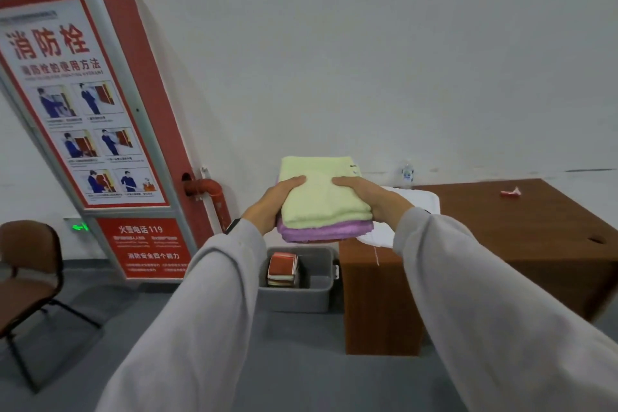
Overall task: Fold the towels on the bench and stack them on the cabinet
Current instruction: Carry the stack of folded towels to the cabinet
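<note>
Two hands, left (272,202) and right (369,197), clasp a folded stack mid-frame, thumbs pressed on top; yellow towel (321,194) lies over purple towel (327,231); cabinet (501,227) at right.

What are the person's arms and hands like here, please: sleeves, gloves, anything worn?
Long, loose, pale grey sleeves cover both arms; the left sleeve and right sleeve are plain and end at the wrists. The left hand and right hand are bare, with no gloves or visible rings. A dark strip at the left cuff may be a watch strap.
</note>
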